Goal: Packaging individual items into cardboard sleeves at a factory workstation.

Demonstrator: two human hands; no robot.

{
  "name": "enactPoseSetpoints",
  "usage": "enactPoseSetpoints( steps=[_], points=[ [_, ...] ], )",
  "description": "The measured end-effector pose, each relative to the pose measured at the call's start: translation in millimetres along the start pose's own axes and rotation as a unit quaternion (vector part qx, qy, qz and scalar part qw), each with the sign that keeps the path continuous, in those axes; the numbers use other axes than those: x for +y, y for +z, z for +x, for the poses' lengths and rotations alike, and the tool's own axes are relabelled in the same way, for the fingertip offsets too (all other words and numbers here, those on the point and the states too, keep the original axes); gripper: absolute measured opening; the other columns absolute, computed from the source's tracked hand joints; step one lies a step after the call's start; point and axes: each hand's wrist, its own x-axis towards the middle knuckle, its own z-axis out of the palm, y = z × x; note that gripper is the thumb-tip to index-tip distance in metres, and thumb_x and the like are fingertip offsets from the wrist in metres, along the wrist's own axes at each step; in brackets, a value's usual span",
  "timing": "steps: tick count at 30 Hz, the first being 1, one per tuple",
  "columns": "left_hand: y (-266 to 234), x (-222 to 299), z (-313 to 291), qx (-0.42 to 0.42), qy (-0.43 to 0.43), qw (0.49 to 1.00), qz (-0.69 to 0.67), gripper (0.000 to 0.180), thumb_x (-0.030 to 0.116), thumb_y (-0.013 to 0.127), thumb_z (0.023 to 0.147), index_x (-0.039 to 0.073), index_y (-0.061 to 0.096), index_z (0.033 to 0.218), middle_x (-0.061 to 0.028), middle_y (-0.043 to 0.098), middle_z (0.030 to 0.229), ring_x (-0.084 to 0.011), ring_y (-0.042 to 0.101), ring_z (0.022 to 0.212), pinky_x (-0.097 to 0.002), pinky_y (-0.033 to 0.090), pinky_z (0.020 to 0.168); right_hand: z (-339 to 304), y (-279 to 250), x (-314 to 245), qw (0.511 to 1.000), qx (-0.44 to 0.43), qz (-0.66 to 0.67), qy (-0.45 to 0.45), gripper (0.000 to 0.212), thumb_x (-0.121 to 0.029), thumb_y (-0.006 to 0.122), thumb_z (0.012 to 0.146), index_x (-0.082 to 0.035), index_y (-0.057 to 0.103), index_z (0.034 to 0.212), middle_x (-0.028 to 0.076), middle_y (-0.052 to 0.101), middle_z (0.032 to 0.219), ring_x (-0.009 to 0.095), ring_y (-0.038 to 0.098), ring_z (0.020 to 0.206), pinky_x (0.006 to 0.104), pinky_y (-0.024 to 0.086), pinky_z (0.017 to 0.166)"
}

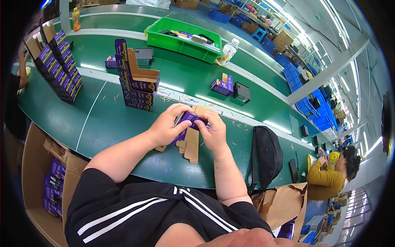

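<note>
Over the near edge of the green table, my left hand (170, 124) and my right hand (214, 131) grip a small purple carton (188, 118) between them. Both thumbs press on its purple face, and the fingers curl behind it, partly hidden. Brown cardboard flaps show around the carton. Beneath my hands lie several flat carton blanks (190, 149), brown side up. Just beyond my left hand stands a stack of purple display boxes (139, 100), the top one open with a brown inside.
A tall stack of purple boxes (61, 72) stands far left. Beyond the table are a green bin (181, 46), a bottle (228, 52), a purple box (222, 85) and a black box (242, 92). A black pouch (266, 156) lies right, near a co-worker (329, 175). An open carton (37, 181) sits lower left.
</note>
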Motion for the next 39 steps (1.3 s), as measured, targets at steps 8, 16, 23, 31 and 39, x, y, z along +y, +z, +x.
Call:
enactPoseSetpoints(
  steps=[8, 16, 23, 31, 39],
  points=[
    [-7, 15, 0, -0.027, -0.226, 0.955, -0.193, 0.036, 0.014, 0.059, 0.085, 0.008, 0.052, 0.119, -0.0115, 0.053, 0.115, -0.0234, 0.053, 0.1, -0.0333, 0.043, 0.089, -5, 11, 1, 0.997, 0.071, 0.014, -0.002, 0.014, 0.001, 0.071, 0.074, -0.003, 0.069, 0.088, 0.005, 0.065, 0.089, 0.017, 0.057, 0.073, 0.0282, 0.047, 0.068],
    [-4, 1, -4, 0.001, -0.043, 0.996, -0.081, 0.035, 0.013, 0.06, 0.084, 0.008, 0.052, 0.118, -0.0114, 0.052, 0.117, -0.0252, 0.053, 0.099, -0.0331, 0.043, 0.088, -3, 6, 6, 0.99, 0.059, 0.131, 0.006, 0.014, 0.004, 0.072, 0.071, -0.002, 0.069, 0.084, 0.007, 0.066, 0.09, 0.019, 0.06, 0.08, 0.0277, 0.048, 0.072],
    [-8, 6, 0, -0.011, 0.009, 0.997, -0.075, 0.034, 0.013, 0.06, 0.084, 0.008, 0.052, 0.117, -0.0113, 0.051, 0.118, -0.027, 0.052, 0.102, -0.0344, 0.042, 0.09, -2, 2, 5, 0.99, 0.061, 0.126, -0.021, 0.014, 0.006, 0.072, 0.07, -0.002, 0.066, 0.08, 0.008, 0.064, 0.09, 0.02, 0.061, 0.086, 0.0293, 0.048, 0.075],
    [-8, 9, 1, 0.005, 0.025, 0.998, -0.063, 0.033, 0.012, 0.061, 0.083, 0.008, 0.053, 0.115, -0.0123, 0.05, 0.122, -0.0281, 0.052, 0.106, -0.0357, 0.041, 0.093, 2, -2, -7, 0.991, 0.065, 0.085, -0.078, 0.014, 0.006, 0.072, 0.07, -0.003, 0.066, 0.08, 0.008, 0.062, 0.092, 0.02, 0.059, 0.087, 0.0298, 0.048, 0.074],
    [-1, 4, 0, 0.027, 0.021, 0.993, -0.113, 0.035, 0.011, 0.063, 0.082, 0.008, 0.052, 0.115, -0.0145, 0.05, 0.126, -0.0295, 0.051, 0.109, -0.036, 0.041, 0.094, -4, 6, -6, 0.978, 0.136, 0.013, -0.159, 0.013, 0.005, 0.071, 0.071, -0.003, 0.066, 0.08, 0.008, 0.062, 0.094, 0.02, 0.059, 0.086, 0.0318, 0.05, 0.077]
  ],
)
